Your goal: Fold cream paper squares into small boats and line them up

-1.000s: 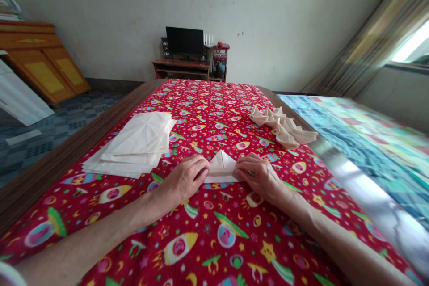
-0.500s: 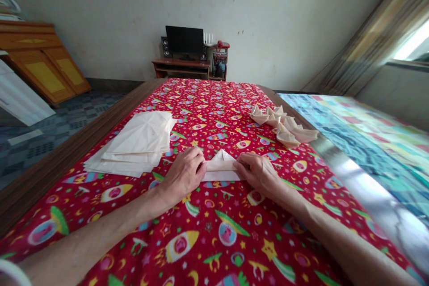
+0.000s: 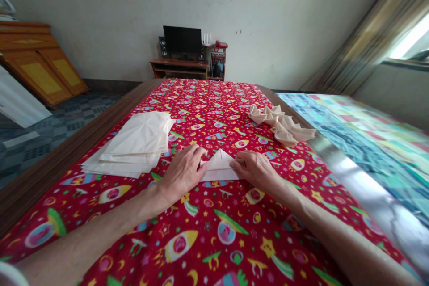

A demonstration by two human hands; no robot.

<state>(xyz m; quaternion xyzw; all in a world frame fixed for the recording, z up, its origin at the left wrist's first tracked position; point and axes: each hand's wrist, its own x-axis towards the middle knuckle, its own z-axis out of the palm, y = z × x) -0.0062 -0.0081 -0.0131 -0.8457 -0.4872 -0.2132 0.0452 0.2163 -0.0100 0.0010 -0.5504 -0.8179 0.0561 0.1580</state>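
Observation:
A partly folded sheet of cream paper lies on the red printed cloth, its pointed peak facing away from me and a flat strip along the near edge. My left hand pinches the left end of this paper between thumb and fingers. At the right end, my right hand grips it with bent fingers. Both ends are partly hidden by the fingers. To the left sits a stack of creased flat paper sheets. Several folded paper pieces stand together toward the right edge of the cloth.
The cloth covers a long wooden table. Beyond it, a monitor with speakers rests on a small desk by the wall. A bed with a patchwork cover is on the right; a wooden cabinet stands left.
The upper part of the folded paper now shows as a broader triangle, with the band across it less visible. My fingers have shifted slightly at both ends.

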